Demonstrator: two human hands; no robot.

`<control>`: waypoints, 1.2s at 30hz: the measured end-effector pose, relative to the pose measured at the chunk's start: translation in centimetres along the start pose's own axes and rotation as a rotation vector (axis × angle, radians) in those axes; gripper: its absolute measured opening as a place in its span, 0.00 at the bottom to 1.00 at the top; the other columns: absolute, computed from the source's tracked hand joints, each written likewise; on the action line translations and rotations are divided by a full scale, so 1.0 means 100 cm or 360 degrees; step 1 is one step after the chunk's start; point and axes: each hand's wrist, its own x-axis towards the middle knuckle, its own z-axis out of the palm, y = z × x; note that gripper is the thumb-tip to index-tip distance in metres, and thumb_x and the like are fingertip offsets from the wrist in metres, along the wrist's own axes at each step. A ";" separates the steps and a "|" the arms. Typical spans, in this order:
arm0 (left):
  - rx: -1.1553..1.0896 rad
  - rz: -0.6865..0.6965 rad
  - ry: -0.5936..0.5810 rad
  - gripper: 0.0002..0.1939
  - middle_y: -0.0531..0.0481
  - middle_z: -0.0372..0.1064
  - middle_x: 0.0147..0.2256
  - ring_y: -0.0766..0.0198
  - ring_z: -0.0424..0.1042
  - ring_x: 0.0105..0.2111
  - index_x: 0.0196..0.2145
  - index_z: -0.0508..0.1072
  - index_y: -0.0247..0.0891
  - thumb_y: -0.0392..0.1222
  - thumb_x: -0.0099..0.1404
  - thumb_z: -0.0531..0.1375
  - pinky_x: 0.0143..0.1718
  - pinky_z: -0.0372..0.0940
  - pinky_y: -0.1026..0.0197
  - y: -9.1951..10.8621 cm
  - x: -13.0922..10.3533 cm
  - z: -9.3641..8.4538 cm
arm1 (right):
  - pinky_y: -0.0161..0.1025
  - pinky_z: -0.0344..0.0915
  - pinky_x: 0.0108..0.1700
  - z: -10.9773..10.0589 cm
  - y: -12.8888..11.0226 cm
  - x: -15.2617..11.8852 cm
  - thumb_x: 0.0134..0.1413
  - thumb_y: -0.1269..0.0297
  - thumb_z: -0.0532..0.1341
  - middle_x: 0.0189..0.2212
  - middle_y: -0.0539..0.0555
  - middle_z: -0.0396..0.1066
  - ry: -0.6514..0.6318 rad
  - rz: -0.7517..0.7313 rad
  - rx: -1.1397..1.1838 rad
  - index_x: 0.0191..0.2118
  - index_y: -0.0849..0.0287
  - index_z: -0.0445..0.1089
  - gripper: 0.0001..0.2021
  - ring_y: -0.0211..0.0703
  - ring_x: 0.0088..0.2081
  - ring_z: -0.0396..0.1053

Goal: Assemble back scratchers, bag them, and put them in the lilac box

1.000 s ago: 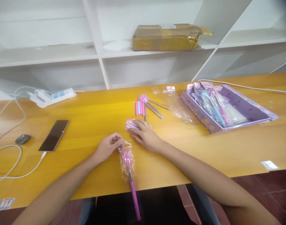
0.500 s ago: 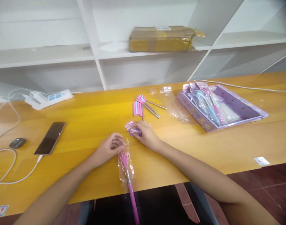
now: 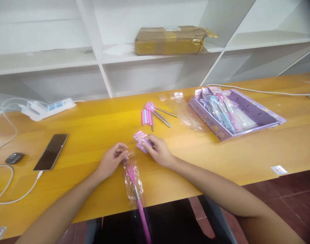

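A pink back scratcher (image 3: 140, 210) with a hand-shaped head lies in a clear plastic bag (image 3: 129, 193), its handle reaching past the table's front edge. My left hand (image 3: 111, 162) is at the bag's top end, thumb and fingers curled together on the clear film. In my right hand (image 3: 159, 150) a small purple card (image 3: 144, 145) is pinched between thumb and fingers. Right beside it, more pink-and-purple cards (image 3: 139, 135) lie on the table. Beyond them are pink and blue grip tubes (image 3: 145, 117), metal rods (image 3: 162, 118) and pink scratcher heads (image 3: 150, 106).
A purple display box (image 3: 261, 117) at the right holds several bagged scratchers. Loose clear bags (image 3: 190, 118) lie left of it. On the left are a phone (image 3: 51, 151) on a cable, a black mouse (image 3: 14, 158) and a power strip (image 3: 49, 108). A taped carton (image 3: 170, 40) sits on the shelf.
My right hand has drawn back slightly from the card pile with the purple card now turned and showing more. My left hand stays by the bag's top. The whole view has shifted a little.
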 end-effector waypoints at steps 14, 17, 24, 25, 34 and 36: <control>-0.0156 0.0135 -0.0142 0.27 0.44 0.77 0.44 0.57 0.76 0.41 0.51 0.75 0.38 0.66 0.76 0.56 0.46 0.70 0.56 -0.002 -0.002 -0.002 | 0.48 0.72 0.66 0.011 -0.012 -0.009 0.76 0.63 0.57 0.57 0.58 0.77 -0.0442 -0.0497 0.0091 0.56 0.55 0.73 0.11 0.44 0.62 0.74; -0.0174 0.0120 -0.0160 0.23 0.44 0.77 0.46 0.57 0.77 0.42 0.57 0.71 0.40 0.58 0.74 0.63 0.48 0.71 0.55 -0.003 -0.002 0.002 | 0.47 0.74 0.60 0.008 -0.010 -0.006 0.77 0.62 0.56 0.55 0.59 0.77 -0.0353 -0.0374 0.0065 0.56 0.56 0.72 0.11 0.45 0.56 0.76; -0.0196 0.0201 -0.0206 0.26 0.44 0.78 0.51 0.56 0.78 0.53 0.66 0.59 0.45 0.47 0.76 0.63 0.59 0.69 0.50 -0.006 -0.006 0.008 | 0.45 0.75 0.49 0.007 -0.003 -0.004 0.77 0.58 0.54 0.47 0.61 0.72 -0.0193 -0.0209 0.0031 0.51 0.57 0.72 0.13 0.46 0.46 0.74; -0.0187 0.0211 -0.0221 0.25 0.43 0.78 0.53 0.56 0.78 0.53 0.66 0.60 0.45 0.47 0.77 0.62 0.60 0.69 0.50 -0.006 -0.006 0.008 | 0.44 0.76 0.48 0.006 -0.002 -0.003 0.77 0.57 0.54 0.47 0.61 0.71 -0.0187 -0.0181 0.0062 0.52 0.57 0.72 0.13 0.45 0.45 0.74; -0.0042 0.0345 -0.0216 0.22 0.41 0.74 0.62 0.53 0.74 0.61 0.67 0.69 0.47 0.47 0.78 0.60 0.65 0.67 0.47 -0.009 -0.006 0.007 | 0.40 0.74 0.46 0.007 0.005 0.000 0.71 0.56 0.63 0.41 0.54 0.78 0.0050 -0.0017 0.0161 0.47 0.57 0.73 0.10 0.41 0.40 0.76; -0.0017 0.0364 -0.0252 0.21 0.42 0.71 0.65 0.51 0.71 0.65 0.65 0.72 0.47 0.46 0.78 0.61 0.68 0.64 0.47 -0.007 -0.006 0.007 | 0.41 0.75 0.46 0.007 0.006 0.001 0.70 0.55 0.64 0.41 0.54 0.79 0.0078 -0.0018 0.0222 0.47 0.57 0.73 0.10 0.41 0.40 0.77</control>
